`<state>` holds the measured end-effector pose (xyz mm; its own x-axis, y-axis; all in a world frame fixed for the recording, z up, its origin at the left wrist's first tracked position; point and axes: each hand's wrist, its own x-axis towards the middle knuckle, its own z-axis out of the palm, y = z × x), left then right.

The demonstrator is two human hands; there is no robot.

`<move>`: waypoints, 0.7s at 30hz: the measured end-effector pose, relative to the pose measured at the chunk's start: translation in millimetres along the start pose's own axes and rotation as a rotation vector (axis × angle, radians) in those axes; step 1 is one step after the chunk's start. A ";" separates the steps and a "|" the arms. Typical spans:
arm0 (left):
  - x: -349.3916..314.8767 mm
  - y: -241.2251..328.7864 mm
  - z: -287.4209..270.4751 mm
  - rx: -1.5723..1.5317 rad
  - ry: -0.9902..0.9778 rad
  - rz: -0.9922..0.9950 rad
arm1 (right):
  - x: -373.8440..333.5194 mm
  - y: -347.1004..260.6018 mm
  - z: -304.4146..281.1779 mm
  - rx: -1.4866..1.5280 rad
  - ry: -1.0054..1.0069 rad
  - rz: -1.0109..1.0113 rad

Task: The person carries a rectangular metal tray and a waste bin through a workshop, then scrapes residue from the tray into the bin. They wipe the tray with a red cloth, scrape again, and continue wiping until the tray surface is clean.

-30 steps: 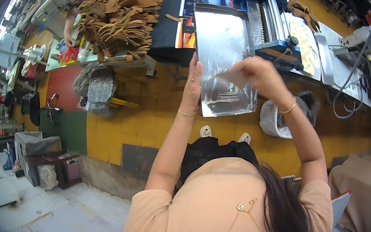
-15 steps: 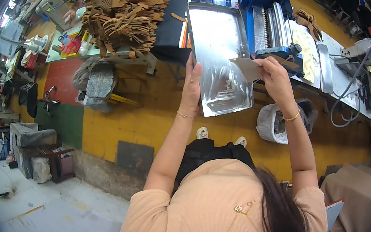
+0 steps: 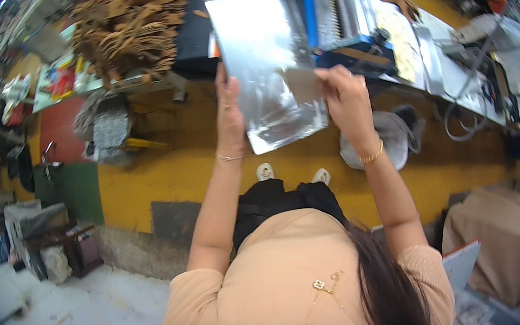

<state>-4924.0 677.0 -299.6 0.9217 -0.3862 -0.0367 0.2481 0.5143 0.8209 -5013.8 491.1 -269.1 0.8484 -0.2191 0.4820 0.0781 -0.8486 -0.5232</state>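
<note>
My left hand (image 3: 230, 119) grips the left side of a shallow, shiny metal tray (image 3: 255, 30), thumb along its edge. The tray is held out in front of me over the floor, tilted slightly in the picture. A whitish, wet-looking smear covers its near part. In my right hand (image 3: 348, 102), pinched between thumb and fingers, is a flat grey-brown piece of card (image 3: 303, 84). The card lies over the tray's right part, against or just above the smeared surface; I cannot tell which. Both wrists carry thin bracelets.
Beyond the tray stands a blue machine with metal rollers (image 3: 345, 11) on a bench. A large pile of brown strips (image 3: 132, 31) lies on the table at the far left. A lined white bin (image 3: 390, 141) is on the floor at right. A foil-like wrapped stool (image 3: 112, 129) stands left.
The view has shifted, and the scene sits further left and higher in it. The tray is turned a little. The card still rests over the tray's right part, in my right hand.
</note>
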 end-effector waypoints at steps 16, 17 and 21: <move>5.9 -1.2 7.0 0.085 -0.027 0.041 | 13.8 9.2 -5.3 -0.142 0.067 -0.159; 5.2 -2.7 9.8 0.090 -0.025 0.046 | 20.6 11.0 -6.0 -0.210 0.048 -0.221; 4.6 -4.5 17.3 0.116 0.002 0.114 | 24.8 10.7 1.1 -0.453 -0.083 -0.404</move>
<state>-4926.0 659.7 -293.6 0.9424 -0.3290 0.0598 0.1056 0.4626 0.8803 -4991.4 477.1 -263.5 0.8374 0.1854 0.5142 0.1870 -0.9811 0.0493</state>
